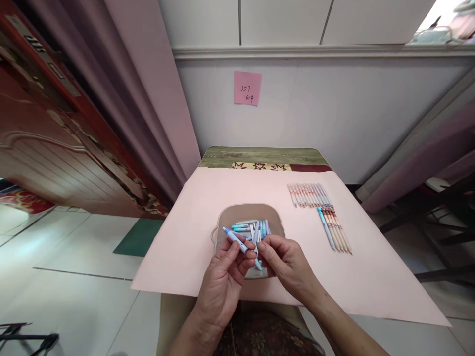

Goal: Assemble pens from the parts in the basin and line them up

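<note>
My left hand (227,264) is closed on a short blue-and-lavender pen barrel (234,240), held between thumb and fingers with its blue end tilted up to the left. Beside it, my right hand (288,259) is closed in a pinch, its fingertips almost meeting the left fingers. What sits in that pinch is too small to make out. A pale-blue piece (258,264) shows just below the fingertips. Both hands are over a beige plastic bin (222,217), where several teal, blue and white pen parts (247,228) lie loose. The hands hide the bin's near side.
To the right on the pink table cover (178,247) lies a row of pale pens (309,195). A second group of pens (337,231), one of them light blue (326,230), lies in front. A pink note (247,88) is on the wall.
</note>
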The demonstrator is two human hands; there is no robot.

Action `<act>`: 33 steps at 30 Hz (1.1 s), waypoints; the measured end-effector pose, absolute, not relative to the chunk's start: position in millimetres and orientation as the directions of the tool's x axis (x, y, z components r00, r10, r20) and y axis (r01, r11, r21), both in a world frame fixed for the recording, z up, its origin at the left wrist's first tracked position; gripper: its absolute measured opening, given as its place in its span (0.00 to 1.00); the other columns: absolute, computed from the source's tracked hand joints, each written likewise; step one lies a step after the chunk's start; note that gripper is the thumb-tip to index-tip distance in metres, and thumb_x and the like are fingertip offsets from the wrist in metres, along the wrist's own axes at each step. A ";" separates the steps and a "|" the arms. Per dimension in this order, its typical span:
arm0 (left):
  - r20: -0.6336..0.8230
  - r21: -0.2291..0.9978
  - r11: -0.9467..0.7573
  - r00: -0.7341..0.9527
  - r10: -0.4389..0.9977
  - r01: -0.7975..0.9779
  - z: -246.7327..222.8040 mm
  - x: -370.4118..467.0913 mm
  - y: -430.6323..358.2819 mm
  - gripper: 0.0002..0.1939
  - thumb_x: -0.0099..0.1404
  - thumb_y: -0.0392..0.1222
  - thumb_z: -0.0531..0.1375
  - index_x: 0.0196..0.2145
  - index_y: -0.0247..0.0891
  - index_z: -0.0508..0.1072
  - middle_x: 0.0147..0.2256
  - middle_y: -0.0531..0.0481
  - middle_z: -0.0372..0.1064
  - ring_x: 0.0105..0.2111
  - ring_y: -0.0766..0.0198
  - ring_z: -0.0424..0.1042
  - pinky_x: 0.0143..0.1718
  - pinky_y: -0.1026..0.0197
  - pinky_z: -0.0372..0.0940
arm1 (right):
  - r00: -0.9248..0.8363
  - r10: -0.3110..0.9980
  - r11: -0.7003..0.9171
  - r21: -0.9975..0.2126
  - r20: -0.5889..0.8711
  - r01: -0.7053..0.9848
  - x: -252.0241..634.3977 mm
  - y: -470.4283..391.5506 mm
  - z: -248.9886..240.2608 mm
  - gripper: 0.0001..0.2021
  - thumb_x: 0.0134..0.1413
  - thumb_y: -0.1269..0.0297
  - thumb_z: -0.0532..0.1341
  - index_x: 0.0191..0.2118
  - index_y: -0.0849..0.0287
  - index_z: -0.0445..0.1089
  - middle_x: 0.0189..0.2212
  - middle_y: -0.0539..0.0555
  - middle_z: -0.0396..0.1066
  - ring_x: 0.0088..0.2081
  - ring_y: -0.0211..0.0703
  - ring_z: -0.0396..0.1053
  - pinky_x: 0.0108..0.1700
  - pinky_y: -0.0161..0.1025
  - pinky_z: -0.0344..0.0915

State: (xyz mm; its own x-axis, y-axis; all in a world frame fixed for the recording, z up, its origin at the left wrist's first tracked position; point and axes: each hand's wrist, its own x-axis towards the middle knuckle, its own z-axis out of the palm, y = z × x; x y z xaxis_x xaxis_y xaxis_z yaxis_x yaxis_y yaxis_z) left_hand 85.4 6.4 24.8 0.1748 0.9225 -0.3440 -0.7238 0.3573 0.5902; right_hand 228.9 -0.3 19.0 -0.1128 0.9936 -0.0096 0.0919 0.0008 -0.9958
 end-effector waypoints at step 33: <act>-0.316 0.676 0.331 0.146 0.937 -0.658 20.2 86.5 10.1 0.07 0.59 0.35 0.62 0.37 0.34 0.74 0.34 0.47 0.74 0.29 0.69 0.73 0.33 0.67 0.71 | -0.081 0.994 0.080 -0.994 0.075 0.070 230.0 -0.1 17.0 0.12 0.56 0.55 0.60 0.39 0.59 0.71 0.30 0.54 0.73 0.27 0.37 0.68 0.28 0.33 0.64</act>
State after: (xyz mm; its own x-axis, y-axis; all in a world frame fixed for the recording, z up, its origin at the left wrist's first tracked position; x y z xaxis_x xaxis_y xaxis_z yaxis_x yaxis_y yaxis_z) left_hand 86.5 10.1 20.2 0.1464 0.9373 -0.3164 -0.6579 0.3311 0.6764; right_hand 230.0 -0.1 17.0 -0.0807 0.9939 0.0747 0.0702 0.0805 -0.9943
